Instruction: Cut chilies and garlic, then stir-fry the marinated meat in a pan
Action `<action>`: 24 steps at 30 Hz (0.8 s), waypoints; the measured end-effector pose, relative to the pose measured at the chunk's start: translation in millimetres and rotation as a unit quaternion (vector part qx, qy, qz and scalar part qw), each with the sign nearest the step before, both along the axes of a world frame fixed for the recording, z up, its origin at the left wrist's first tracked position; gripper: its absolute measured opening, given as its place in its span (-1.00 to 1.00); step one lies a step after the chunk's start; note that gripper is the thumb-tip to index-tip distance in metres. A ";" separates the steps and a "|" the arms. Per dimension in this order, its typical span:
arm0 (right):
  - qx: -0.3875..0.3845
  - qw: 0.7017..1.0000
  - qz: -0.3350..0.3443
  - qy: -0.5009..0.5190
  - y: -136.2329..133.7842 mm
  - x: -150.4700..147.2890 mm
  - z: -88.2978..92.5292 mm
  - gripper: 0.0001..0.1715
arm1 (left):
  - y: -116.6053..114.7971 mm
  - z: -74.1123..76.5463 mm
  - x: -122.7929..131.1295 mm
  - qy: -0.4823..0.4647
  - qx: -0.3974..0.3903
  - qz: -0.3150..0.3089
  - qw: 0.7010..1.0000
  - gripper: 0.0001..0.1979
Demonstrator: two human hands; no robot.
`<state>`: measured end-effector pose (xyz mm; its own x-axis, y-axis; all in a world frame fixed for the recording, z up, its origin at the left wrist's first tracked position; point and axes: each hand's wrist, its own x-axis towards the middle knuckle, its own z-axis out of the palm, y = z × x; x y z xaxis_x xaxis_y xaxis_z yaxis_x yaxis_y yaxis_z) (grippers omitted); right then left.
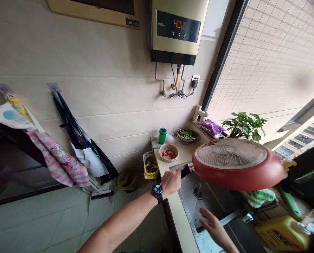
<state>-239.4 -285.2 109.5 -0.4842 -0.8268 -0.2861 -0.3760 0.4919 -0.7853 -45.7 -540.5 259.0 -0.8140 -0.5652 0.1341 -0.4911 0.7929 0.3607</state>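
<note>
My left hand (171, 182), with a watch on the wrist, is wrapped round the black handle of a red frying pan (237, 174). The pan is raised above the sink (190, 196), its round patterned metal underside facing up toward me. Lower down, my right hand (212, 226) hovers over the sink with its fingers apart and nothing in them. The faucet (248, 216) lies just to the right of that hand. Past the pan's right rim a bit of something yellow shows, too hidden to name.
A basket of red peppers (168, 152), a bowl of green vegetables (187, 135) and a green-lidded container (162, 136) stand on the counter's far end. A yellow detergent jug (280, 233) is at right, near a green-white cloth (262, 198). A lined bin (151, 166) sits left of the counter.
</note>
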 end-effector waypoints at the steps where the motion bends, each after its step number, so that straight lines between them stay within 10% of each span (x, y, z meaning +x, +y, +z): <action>1: -0.002 1.000 0.013 -0.008 -6.3 12.1 0.2 -0.18 | 2.1 -1.0 -0.6 0.001 0.012 0.007 1.000 -0.74; 10: -0.011 0.998 -0.058 0.037 11.6 32.4 -20.1 -0.25 | -2.5 -18.4 -0.1 -0.027 0.036 -0.035 0.998 -0.69; 16: 0.045 0.989 -0.105 0.095 55.1 13.3 -27.6 -0.36 | 16.2 -30.1 -7.5 0.094 0.241 -0.024 0.966 -0.86; 24: -0.034 0.997 -0.075 -0.002 55.3 -11.3 101.2 -0.33 | 6.2 -24.3 52.2 0.184 0.748 -0.026 0.637 -0.65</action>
<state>-250.6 -229.9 210.7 -0.6025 -0.7631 -0.2340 -0.2988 0.4875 -0.8204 6.5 -534.3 234.7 -0.9058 -0.2583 -0.3358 -0.1424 -0.5609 0.8156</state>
